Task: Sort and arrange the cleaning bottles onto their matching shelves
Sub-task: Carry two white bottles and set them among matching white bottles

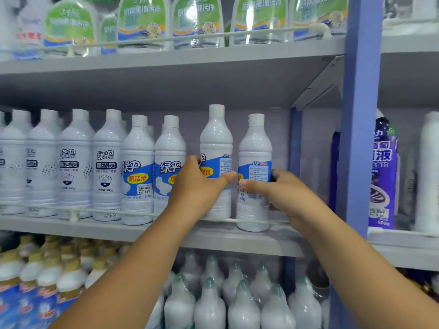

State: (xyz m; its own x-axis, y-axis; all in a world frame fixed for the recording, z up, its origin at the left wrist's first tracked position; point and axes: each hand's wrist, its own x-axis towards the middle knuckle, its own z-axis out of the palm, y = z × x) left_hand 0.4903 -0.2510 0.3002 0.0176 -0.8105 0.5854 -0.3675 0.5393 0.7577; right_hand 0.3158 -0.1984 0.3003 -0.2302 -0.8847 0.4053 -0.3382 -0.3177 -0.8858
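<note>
Each hand's got a white blue-label bottle — left hand (198, 184) round the raised bottle (216, 160), right hand (273, 188) round the end bottle (254, 172) — behind the middle shelf's (213, 236) rail (147, 213), matching bottles (137, 169) crowding left, blue post (361, 115) right.

Blue shelf upright (361, 115), grey bracket (318, 89)

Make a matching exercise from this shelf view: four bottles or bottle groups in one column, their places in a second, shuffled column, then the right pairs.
Things
1. Blue-label bottle in the left hand
2. Blue-label bottle in the right hand
3. Purple bottle
4. Green-label bottles

Places
A. Top shelf
B. Right of the blue upright
C. Rightmost on the middle shelf
D. Raised above its neighbours

Pairs: 1-D, 2-C, 3-B, 4-A
</note>
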